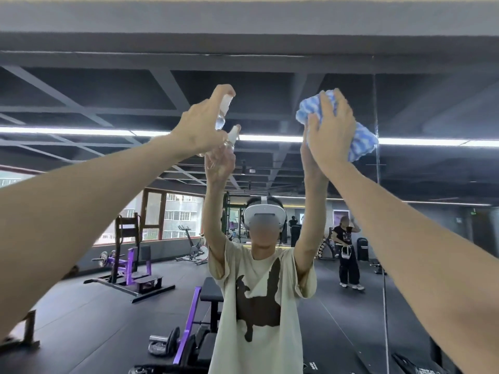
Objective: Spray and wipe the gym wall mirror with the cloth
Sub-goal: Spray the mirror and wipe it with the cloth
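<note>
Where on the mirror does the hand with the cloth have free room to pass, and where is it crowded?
Free: the mirror above the cloth, up to its top edge, and the strip between the cloth and the spray bottle. Crowded: around the left hand, which grips the bottle; the right hand, pressing the cloth, would likely meet it there.

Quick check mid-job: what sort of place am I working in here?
A gym, most likely. The wall mirror reflects a purple weight machine, an exercise bike and a bench with weight plates lying beside it.
</note>
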The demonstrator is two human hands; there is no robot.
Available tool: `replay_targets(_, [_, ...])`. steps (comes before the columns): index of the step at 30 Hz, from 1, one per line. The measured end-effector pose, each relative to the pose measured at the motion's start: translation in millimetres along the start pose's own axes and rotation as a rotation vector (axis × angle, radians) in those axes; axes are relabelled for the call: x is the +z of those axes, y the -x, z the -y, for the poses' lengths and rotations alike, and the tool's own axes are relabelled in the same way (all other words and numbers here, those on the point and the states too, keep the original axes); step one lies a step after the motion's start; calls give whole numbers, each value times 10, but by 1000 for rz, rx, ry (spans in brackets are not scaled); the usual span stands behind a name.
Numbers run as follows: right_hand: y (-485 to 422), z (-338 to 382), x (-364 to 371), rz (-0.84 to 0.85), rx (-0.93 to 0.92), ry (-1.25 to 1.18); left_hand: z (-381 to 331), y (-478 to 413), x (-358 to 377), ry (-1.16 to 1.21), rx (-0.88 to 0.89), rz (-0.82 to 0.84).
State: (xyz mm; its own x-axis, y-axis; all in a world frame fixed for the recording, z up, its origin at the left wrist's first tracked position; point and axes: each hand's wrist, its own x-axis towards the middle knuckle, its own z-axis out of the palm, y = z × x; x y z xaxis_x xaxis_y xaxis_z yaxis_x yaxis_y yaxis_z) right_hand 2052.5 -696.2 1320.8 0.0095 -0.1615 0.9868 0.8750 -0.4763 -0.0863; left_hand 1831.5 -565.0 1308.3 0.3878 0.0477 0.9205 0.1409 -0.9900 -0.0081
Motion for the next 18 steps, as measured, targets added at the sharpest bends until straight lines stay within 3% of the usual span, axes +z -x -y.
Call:
replay_targets(8, [-1, -30, 59, 42, -133, 29, 68, -36, 144, -272, 80, -61])
replay_targets(18, [-65, -1, 114, -63, -93, 12, 141, -54, 138, -309, 11, -126])
